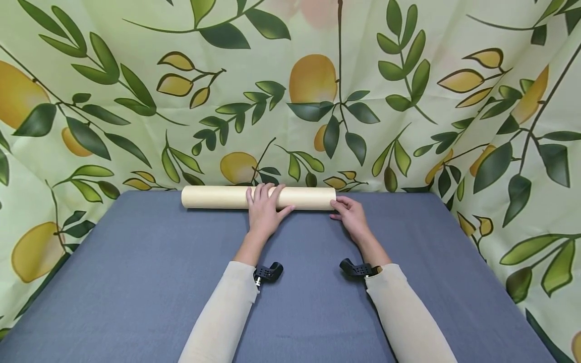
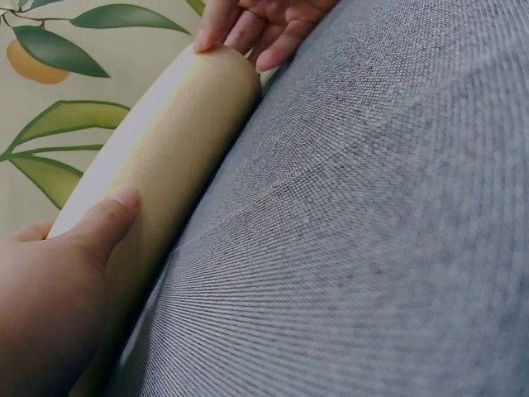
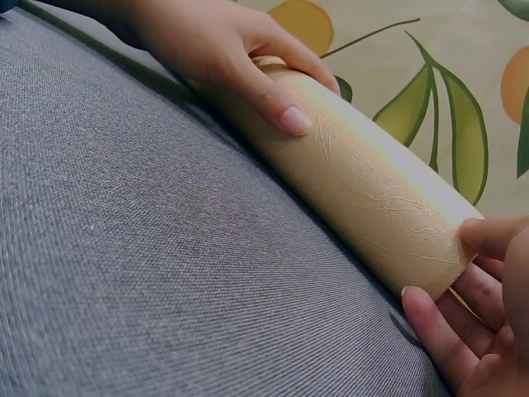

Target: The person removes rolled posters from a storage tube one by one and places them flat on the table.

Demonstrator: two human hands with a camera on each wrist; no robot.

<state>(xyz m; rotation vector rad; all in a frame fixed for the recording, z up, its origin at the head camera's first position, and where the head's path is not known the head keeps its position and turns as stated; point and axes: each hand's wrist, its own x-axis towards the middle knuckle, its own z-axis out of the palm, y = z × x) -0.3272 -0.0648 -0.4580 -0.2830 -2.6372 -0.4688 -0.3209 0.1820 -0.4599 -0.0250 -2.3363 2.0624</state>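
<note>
A pale yellow roll of thin sheet material lies sideways at the far edge of the table. Its surface shows fine creases in the right wrist view. My left hand grips it near the middle, fingers spread over the top and thumb along the near side; those fingertips are hidden behind the roll in the right wrist view. At the right end, my right hand pinches the rim of the roll, with one digit on its upper surface and other fingers curled below, beside the end.
Blue-grey cloth covers the table. Directly behind the roll hangs a curtain with lemons and leaves, which also runs along both sides. Black camera mounts sit on both wrists, at the cuffs of light sleeves.
</note>
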